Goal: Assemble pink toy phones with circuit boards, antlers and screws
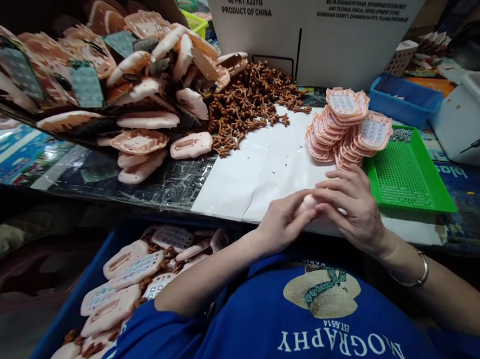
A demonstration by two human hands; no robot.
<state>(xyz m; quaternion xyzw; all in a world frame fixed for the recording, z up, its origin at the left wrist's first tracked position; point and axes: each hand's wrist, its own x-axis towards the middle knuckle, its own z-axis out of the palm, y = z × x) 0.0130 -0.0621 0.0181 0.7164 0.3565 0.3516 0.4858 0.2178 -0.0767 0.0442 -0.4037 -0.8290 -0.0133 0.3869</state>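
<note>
Nearest the camera, a blue T-shirt printed with straw hats point(324, 291) is seen, worn by the person at the near edge of a dark-topped table point(175, 181). Just beyond it, a pale pink, rounded piece point(308, 201) is held above the edge of a white sheet point(263, 167). By the left hand point(285, 217) it is pinched between thumb and curled fingers, a nearly closed grip. The fingers of the right hand point(353, 210) are bent and partly spread, the tips brought close against the piece; whether a firm hold is taken there cannot be told, since most of the piece is hidden.

Two leaning stacks of pink plastic plates with pale round buttons point(343, 104) are stood just beyond the right hand. These could be toppled if they were knocked by its knuckles. A green perforated plastic tray point(406, 177), with small metallic bits point(400, 135) at its far end, is set beside them; the bits might be spilled if the tray's rim were caught by the right forearm. If the pinch were loosened, the smooth-looking piece could be dropped toward the lap, or into the blue crate point(56, 331) at lower left.
</note>
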